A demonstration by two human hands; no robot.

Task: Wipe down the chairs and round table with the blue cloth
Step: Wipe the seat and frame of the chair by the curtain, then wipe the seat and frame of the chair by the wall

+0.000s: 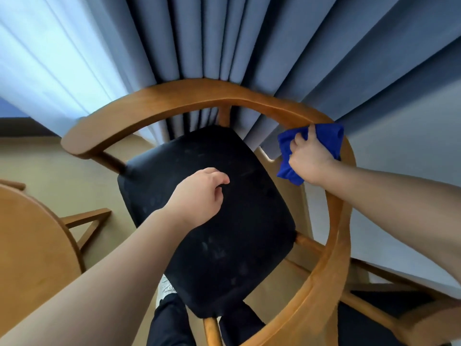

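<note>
Fig.: head view, looking down on an armchair.

Near, 6 o'clock: dark trouser legs and a white shoe at the front edge of the seat.

Centre: L hand over the black seat pad, fingers loosely curled, holding nothing; contact w/ the pad cannot be told.

2 o'clock: R hand clamped on the bunched blue cloth, which it presses onto the armchair's curved wooden top rail, approx. where back meets R arm.

8 o'clock: round table, wooden, edge only.

4–5 o'clock: second chair, partly cut off, just beside the first.

Far, 12 o'clock: grey-blue pleated curtain behind the rail.

10–11 o'clock: bright sheer curtain.
</note>
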